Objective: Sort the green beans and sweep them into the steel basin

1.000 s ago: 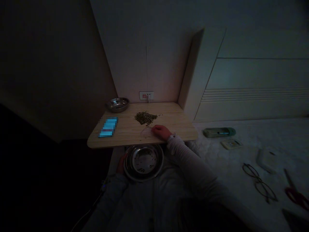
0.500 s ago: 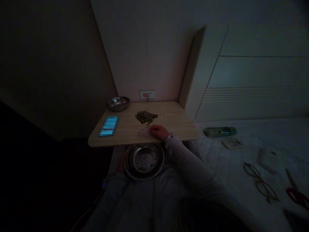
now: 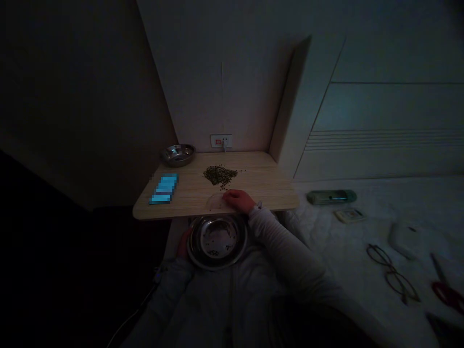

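On the worktop (image 3: pixel 268 188), I judge, most seeds (image 3: pixel 219 175) remain; few lie in the near bowl (image 3: pixel 217 262) my left hand (image 3: pixel 183 244) holds; my right hand (image 3: pixel 239 199) pinches something clear (image 3: pixel 214 201).

Worktop (image 3: pixel 268 181): pale wood, fine darker grain
Seed pile (image 3: pixel 219 175): dark olive green
Near bowl (image 3: pixel 219 234): shiny silver, dark specks inside
Far bowl (image 3: pixel 177 162): shiny silver
Thin sheet (image 3: pixel 214 201): see-through, colourless
Phone (image 3: pixel 165 187): bright blue screen, blurred into blocks
Sleeves (image 3: pixel 290 244): pale grey
Socket plate (image 3: pixel 227 144): white, one red square
Headboard (image 3: pixel 377 106): off-white, thin parallel lines
Bed (image 3: pixel 335 241): whitish, quilted
Scissors (image 3: pixel 441 288): red handles
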A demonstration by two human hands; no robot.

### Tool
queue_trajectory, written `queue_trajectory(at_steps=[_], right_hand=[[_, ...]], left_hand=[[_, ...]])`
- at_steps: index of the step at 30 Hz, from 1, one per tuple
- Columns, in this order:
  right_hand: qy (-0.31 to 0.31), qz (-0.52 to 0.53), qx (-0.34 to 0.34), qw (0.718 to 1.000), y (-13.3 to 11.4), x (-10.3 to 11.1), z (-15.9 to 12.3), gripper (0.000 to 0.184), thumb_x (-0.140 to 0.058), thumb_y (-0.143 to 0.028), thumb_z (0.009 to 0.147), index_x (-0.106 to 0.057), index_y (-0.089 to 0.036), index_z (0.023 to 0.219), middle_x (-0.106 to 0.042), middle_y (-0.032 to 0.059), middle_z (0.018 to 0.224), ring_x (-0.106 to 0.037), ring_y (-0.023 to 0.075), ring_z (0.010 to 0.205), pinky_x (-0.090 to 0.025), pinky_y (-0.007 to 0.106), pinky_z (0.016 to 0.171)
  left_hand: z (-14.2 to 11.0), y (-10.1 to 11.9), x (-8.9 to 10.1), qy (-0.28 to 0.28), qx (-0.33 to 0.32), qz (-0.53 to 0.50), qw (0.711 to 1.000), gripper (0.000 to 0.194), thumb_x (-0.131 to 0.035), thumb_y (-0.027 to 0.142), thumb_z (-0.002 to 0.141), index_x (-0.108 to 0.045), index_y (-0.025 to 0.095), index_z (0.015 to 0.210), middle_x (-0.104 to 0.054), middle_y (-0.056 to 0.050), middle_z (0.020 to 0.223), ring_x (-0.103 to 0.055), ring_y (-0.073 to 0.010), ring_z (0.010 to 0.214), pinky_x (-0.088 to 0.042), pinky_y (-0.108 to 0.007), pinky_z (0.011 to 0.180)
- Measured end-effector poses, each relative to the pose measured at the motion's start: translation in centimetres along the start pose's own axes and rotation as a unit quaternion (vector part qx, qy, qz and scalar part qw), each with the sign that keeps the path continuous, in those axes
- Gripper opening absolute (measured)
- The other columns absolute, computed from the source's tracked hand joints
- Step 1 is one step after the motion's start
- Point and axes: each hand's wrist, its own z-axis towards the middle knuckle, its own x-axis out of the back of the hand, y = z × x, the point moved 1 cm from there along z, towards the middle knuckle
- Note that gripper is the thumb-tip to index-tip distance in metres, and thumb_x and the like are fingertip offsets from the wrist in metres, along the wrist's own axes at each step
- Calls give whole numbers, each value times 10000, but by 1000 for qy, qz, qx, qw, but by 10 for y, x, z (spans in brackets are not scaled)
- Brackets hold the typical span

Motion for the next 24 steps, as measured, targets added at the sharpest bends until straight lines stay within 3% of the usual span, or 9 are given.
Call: queue_trajectory(at_steps=[5,10,13,18,24], right_hand=[[-10,-41,19,999,0,1,-1,171,-501,-254,652,-620,-149,716,-583,-9,707,-499,118,703,-361,241,709],[-20,-32,4,999,-1,2,-2,165,-496,-251,642,-618,-148,687,-573,-19,658,-495,114,665,-367,237,673],[9,-9,2,1000,2,3,0,149,-487,-238,639,-605,-149,660,-569,-23,638,-497,112,661,-373,233,672],[113,-15,-6,993,7,6,3,154,-458,-233,661,-589,-153,677,-574,-13,660,-495,114,667,-385,236,683],[86,-116,11,989,3,3,1,159,-467,-241,691,-603,-159,708,-590,2,703,-503,124,687,-380,248,696]], left_hand=[[-4,-3,-2,-41,45,-38,997,298,-430,180,730,-649,119,537,-682,-72,600,-629,-185,630,-486,-294,695],[-8,-1,-6,-51,34,-32,998,227,-495,190,680,-648,114,531,-662,-55,543,-604,-172,546,-486,-290,661],[-6,0,-4,-41,24,-22,999,190,-521,191,653,-642,127,521,-652,-44,533,-605,-170,564,-475,-280,686],[2,-5,2,-36,18,-19,999,160,-532,198,638,-646,141,540,-663,-58,578,-623,-206,700,-454,-295,750],[-3,-6,2,-19,43,-15,999,257,-462,176,677,-648,135,504,-658,-72,533,-627,-206,653,-473,-295,701]])
